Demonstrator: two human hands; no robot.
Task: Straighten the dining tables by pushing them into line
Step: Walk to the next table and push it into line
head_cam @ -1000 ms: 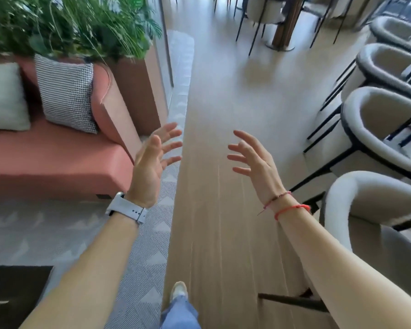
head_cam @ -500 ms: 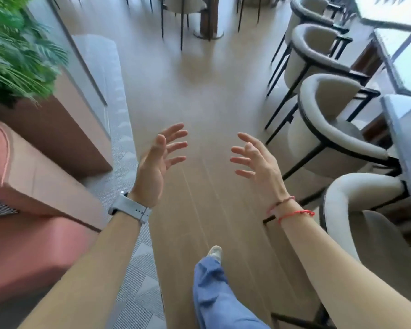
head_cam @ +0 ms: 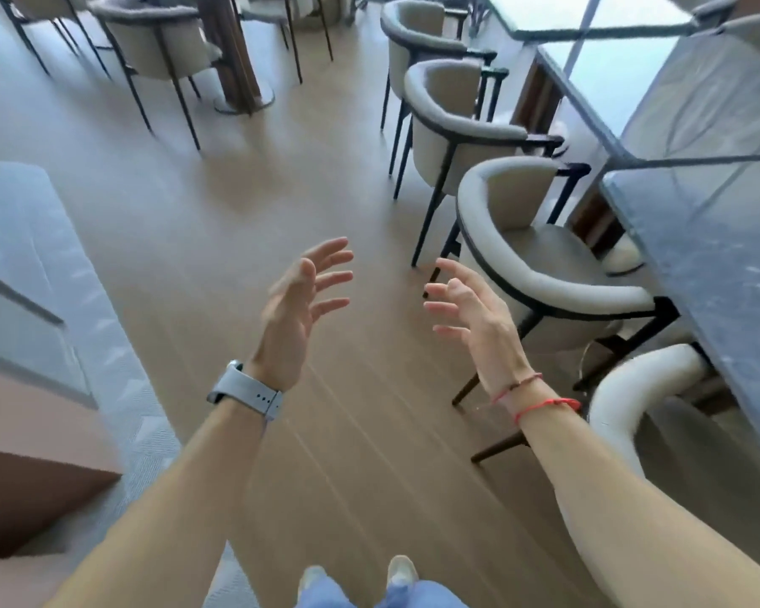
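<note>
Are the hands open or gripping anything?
Both open. Left hand and right hand hang over bare floor with spread fingers, touching nothing.

A row of dining tables runs along the right, with chairs tucked against its left edge, one behind another. Open floor lies in the middle, a rug to its left. More chairs stand far ahead around a pedestal.
</note>
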